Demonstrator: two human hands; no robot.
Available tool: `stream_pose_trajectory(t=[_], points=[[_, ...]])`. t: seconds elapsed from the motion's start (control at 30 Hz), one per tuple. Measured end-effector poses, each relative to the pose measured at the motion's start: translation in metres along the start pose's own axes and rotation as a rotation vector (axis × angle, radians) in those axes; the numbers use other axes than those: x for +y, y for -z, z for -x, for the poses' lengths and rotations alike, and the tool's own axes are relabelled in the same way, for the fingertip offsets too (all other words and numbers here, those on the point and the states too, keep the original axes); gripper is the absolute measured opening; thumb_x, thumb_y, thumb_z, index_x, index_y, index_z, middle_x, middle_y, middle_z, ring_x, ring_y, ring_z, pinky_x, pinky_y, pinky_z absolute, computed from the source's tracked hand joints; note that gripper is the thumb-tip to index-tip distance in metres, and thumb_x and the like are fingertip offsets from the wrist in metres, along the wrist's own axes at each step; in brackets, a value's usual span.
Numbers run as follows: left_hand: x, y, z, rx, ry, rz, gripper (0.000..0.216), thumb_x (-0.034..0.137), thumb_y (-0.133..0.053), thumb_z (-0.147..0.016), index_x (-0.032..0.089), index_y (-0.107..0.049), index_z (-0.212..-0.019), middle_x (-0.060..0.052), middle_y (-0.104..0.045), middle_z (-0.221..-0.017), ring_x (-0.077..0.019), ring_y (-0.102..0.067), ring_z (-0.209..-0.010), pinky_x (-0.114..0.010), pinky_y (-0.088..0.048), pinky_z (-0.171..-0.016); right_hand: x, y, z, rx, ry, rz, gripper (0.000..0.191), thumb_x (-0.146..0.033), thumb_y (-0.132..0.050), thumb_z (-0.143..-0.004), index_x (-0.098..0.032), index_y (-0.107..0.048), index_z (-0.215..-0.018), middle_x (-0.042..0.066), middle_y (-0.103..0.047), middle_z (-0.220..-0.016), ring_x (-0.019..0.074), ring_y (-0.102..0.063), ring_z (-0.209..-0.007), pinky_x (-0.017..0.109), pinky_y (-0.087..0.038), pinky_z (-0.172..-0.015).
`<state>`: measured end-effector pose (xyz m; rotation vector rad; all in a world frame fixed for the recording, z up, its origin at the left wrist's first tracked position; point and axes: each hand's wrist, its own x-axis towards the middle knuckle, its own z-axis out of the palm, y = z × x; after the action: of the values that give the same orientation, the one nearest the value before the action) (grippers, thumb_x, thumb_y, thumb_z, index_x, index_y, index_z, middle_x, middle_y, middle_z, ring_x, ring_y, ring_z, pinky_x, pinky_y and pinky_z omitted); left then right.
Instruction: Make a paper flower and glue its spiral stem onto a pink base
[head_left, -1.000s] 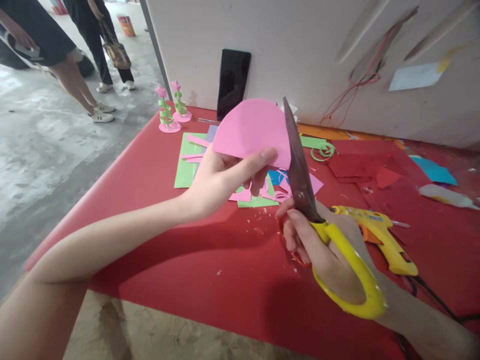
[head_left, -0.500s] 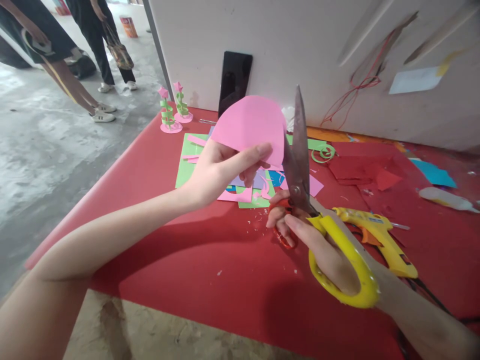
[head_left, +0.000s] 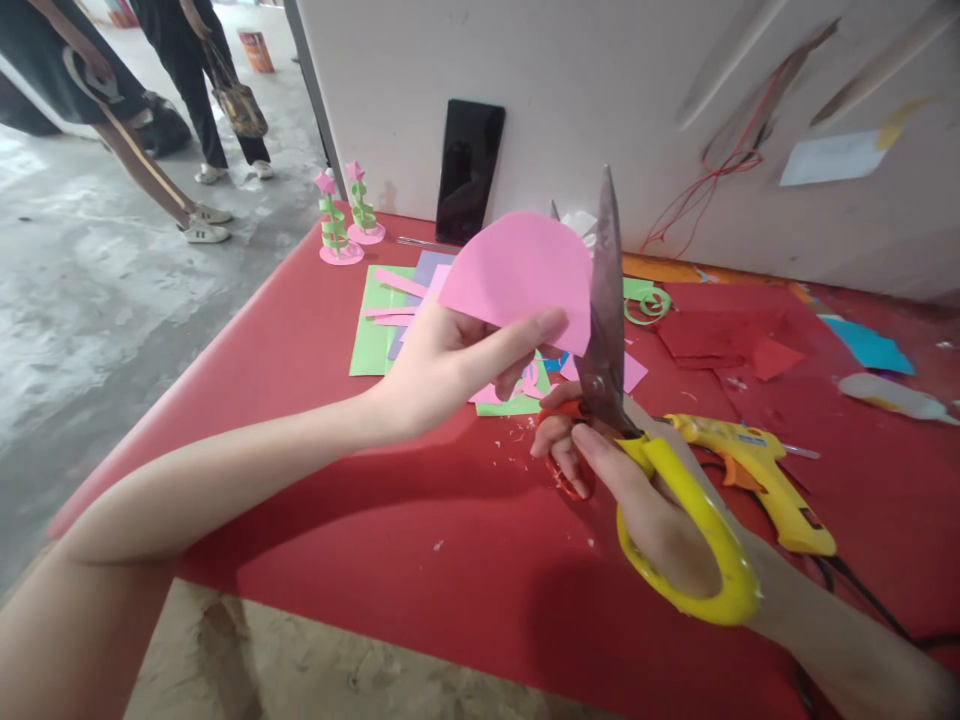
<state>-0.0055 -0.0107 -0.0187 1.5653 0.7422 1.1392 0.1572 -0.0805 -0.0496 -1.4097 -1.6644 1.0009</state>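
My left hand (head_left: 472, 365) pinches a pink paper piece (head_left: 525, 262) with a rounded upper edge, thumb in front and fingers behind. My right hand (head_left: 630, 480) is closed on a pair of scissors (head_left: 604, 290) with one yellow and one red handle loop. Its blades point upward and stand apart, with the paper's right edge against them. A tip of the far blade shows behind the paper. Below lie green, purple and pink paper sheets (head_left: 369, 340), partly hidden by my left hand, and small scraps (head_left: 517, 445) on the red tabletop (head_left: 360, 540).
A yellow glue gun (head_left: 757, 480) lies at right, its cord trailing off. Behind stand two small paper ornaments (head_left: 341, 225) and a phone (head_left: 470, 170) against the wall. A green paper coil (head_left: 647, 304) and a white bottle (head_left: 892, 396) lie farther right. Two people stand at far left.
My left hand has moved the pink paper to the right and slightly down, deeper toward the scissors. The right hand and scissors have stayed almost in place.
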Motion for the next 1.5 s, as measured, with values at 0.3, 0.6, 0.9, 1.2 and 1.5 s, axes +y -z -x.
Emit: stream_pose_trajectory(t=[0.3,0.6,0.9,1.2,1.5], points=[[0.003,-0.001,-0.001,0.026,-0.023,-0.02,0.035,0.024,-0.057,-0.084,0.018,-0.046,-0.051,0.006,-0.041,-0.04,-0.0037,-0.043,-0.038,-0.019,-0.037,-0.039,0.001,0.001,0.0,0.0,0.006,0.007,0.041,-0.052,-0.037,-0.092,-0.016,-0.053,-0.104,0.003,-0.059,-0.075,0.0069,-0.047,-0.054,0.022,-0.039,-0.055],[0.002,0.003,-0.003,-0.018,-0.041,-0.033,0.038,0.022,-0.057,-0.083,0.017,-0.043,-0.048,0.007,-0.04,-0.038,-0.0027,-0.043,-0.038,-0.019,-0.047,-0.048,-0.015,-0.001,0.007,0.09,-0.059,0.078,0.042,-0.055,-0.037,-0.091,-0.017,-0.056,-0.093,-0.002,-0.052,-0.065,0.0043,-0.044,-0.051,0.022,-0.036,-0.054],[0.008,0.012,-0.007,-0.096,-0.004,-0.023,0.033,0.032,-0.064,-0.08,0.015,-0.05,-0.055,0.005,-0.046,-0.041,-0.0032,-0.045,-0.039,-0.018,-0.041,-0.043,-0.013,0.012,0.004,-0.008,-0.024,0.21,0.05,-0.062,-0.03,-0.092,-0.018,-0.055,-0.093,-0.003,-0.05,-0.059,0.004,-0.048,-0.05,0.019,-0.038,-0.053],[0.007,0.024,-0.017,-0.203,-0.004,-0.006,0.029,0.023,-0.062,-0.079,0.015,-0.048,-0.055,0.005,-0.045,-0.042,-0.0036,-0.044,-0.038,-0.021,-0.033,-0.04,-0.014,0.016,0.003,-0.028,0.033,0.219,0.04,-0.054,-0.033,-0.094,-0.018,-0.051,-0.091,-0.005,-0.049,-0.053,0.0013,-0.045,-0.044,0.012,-0.032,-0.041],[0.0,0.033,-0.026,-0.257,-0.071,0.017,0.046,0.019,-0.06,-0.08,0.015,-0.037,-0.04,0.006,-0.033,-0.037,-0.0016,-0.043,-0.037,-0.017,-0.038,-0.042,-0.012,0.022,0.0,-0.02,0.095,0.253,0.038,-0.048,-0.035,-0.094,-0.016,-0.05,-0.081,-0.006,-0.046,-0.046,0.0011,-0.043,-0.038,0.011,-0.034,-0.042]])
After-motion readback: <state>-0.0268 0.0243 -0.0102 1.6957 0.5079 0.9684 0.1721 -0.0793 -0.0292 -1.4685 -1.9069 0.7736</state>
